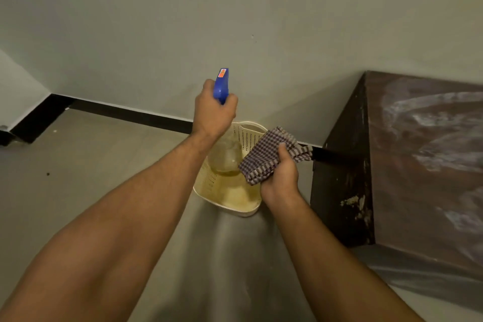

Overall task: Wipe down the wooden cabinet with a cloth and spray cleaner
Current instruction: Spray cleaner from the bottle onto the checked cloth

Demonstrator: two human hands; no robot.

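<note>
My left hand [213, 112] grips the neck of a spray bottle [221, 85] with a blue trigger head and a clear body, held above the basket. My right hand [281, 178] holds a folded purple-and-white checked cloth [271, 154] just right of the bottle. The dark wooden cabinet [423, 165] stands to the right against the wall. Its top shows whitish smeared streaks. Both hands are left of the cabinet and do not touch it.
A cream perforated plastic basket [224, 196] sits on the grey floor under my hands, beside the cabinet's left side. A pale wall with a black skirting board [130, 112] runs behind. Open floor lies to the left.
</note>
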